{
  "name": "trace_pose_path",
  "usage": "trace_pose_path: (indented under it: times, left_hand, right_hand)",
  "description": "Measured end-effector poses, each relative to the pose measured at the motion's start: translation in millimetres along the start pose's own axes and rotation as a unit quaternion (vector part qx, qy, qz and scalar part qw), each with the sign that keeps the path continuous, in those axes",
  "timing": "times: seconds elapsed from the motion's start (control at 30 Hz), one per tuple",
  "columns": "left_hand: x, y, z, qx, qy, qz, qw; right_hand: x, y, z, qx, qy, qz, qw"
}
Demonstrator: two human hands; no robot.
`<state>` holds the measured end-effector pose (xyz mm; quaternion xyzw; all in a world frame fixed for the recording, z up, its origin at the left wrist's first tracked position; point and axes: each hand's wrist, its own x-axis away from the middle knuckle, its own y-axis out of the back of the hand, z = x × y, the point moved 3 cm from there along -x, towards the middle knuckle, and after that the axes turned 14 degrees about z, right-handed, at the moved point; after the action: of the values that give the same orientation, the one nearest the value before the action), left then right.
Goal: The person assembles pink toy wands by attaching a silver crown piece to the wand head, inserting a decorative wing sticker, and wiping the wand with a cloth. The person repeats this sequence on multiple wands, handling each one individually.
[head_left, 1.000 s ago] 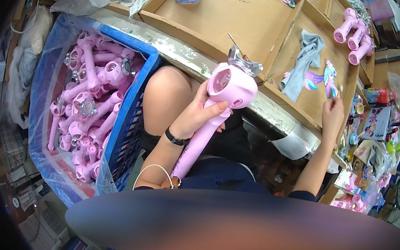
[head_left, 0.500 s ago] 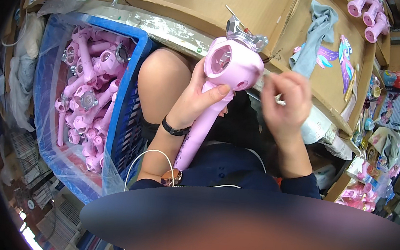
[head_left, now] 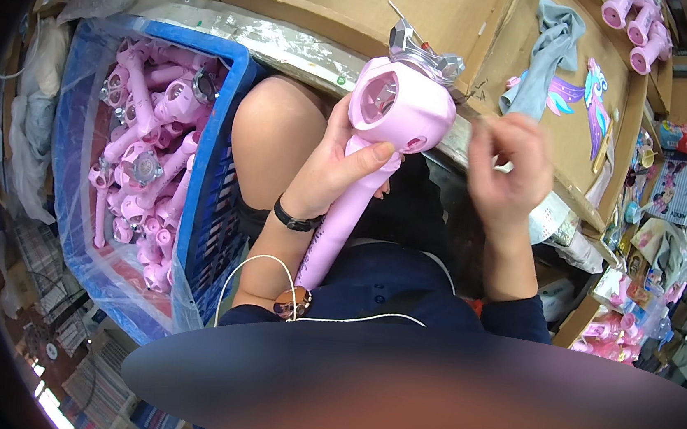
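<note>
A pink plastic toy wand with a round, hollow head and a long handle slants across my lap. My left hand is closed round its neck, the thumb lying across the front. On top of the head sits a silver crown-shaped piece; a large round opening faces left and a smaller one is lower right. My right hand hovers just right of the wand, apart from it. Its thumb and forefinger are pinched together, slightly blurred, and whatever they hold is too small to make out.
A blue basket, lined with clear plastic, holds several similar pink wands at my left. Ahead is a cardboard-lined bench with a grey cloth and a purple-blue decorated piece. Pink parts lie at far right.
My right hand has moved slightly right, away from the wand's head. My left hand still grips the wand in nearly the same place.
</note>
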<state>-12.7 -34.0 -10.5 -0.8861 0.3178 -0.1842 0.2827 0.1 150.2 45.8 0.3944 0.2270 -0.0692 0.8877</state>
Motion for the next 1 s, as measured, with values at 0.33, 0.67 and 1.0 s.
trace_pose_path:
  times: [0.33,0.67,1.0]
  left_hand:
    - [-3.8,17.6,19.2,0.199,-0.001,0.133,0.971]
    - [29.3,4.2,-5.1,-0.286,-0.091,-0.044,0.953]
    - [26.9,9.4,3.3,-0.267,-0.085,-0.070,0.957]
  right_hand:
    - [-1.1,-0.2,-19.4,-0.293,-0.113,-0.065,0.947]
    - [13.8,-39.2,-13.7,-0.547,-0.141,0.027,0.825]
    - [22.4,-46.3,-4.1,-0.571,-0.169,0.046,0.802]
